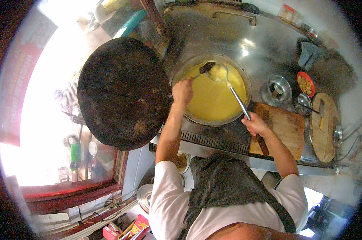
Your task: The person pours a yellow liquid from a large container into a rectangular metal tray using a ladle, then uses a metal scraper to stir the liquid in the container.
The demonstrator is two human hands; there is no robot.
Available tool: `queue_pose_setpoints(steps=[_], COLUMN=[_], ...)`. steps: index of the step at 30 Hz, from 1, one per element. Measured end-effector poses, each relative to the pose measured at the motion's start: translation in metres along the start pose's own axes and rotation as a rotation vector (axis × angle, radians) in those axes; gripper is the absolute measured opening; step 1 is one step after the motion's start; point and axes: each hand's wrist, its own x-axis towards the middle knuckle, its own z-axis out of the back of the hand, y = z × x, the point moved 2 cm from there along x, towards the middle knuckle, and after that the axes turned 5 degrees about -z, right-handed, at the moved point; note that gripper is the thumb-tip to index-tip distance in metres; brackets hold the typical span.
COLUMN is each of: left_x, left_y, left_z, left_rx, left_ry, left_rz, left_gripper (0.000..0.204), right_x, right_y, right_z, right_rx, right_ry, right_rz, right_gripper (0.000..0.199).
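A large round pot [248,89] holds a thick yellow liquid [215,100]. My right hand [256,125] is closed around the long metal handle of a ladle [238,97], whose wooden grip end sticks out below the hand. The ladle's bowl is over the far part of the liquid, partly coated in yellow. At the pot's left rim, my left hand [182,92] is closed on a thin-handled utensil [207,67] with a dark, rounded head. That head is close beside the ladle's bowl; whether they touch, I cannot tell. The utensil's exact kind is unclear.
A big dark round lid or pan [123,94] stands left of the pot. To the right are a wooden board [279,130], a metal bowl [278,89], a red dish with pale chunks [305,84] and a round wooden board [324,128]. A steel wall rises behind.
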Motion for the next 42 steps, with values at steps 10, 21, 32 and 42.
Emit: queue_pose_setpoints(steps=[10, 21, 32, 42], left_x=[-0.002, 0.004, 0.01, 0.018], left_y=[-0.032, -0.027, -0.021, -0.031], left_z=[-0.008, -0.001, 0.004, -0.012], left_rx=[-0.039, 0.051, 0.136, 0.21], left_ry=[-0.011, 0.05, 0.117, 0.129], left_rz=[0.043, -0.031, -0.01, -0.083], left_gripper=[0.018, 0.02, 0.02, 0.016], right_x=[-0.002, -0.003, 0.014, 0.013], right_y=[0.001, 0.009, 0.007, 0.015], right_z=[-0.015, -0.009, 0.002, -0.002], right_rx=[0.212, 0.069, -0.094, -0.126], right_ry=[-0.007, -0.049, -0.147, -0.237], right_rz=[-0.039, -0.018, 0.106, 0.062], right_gripper=[0.018, 0.017, 0.016, 0.019])
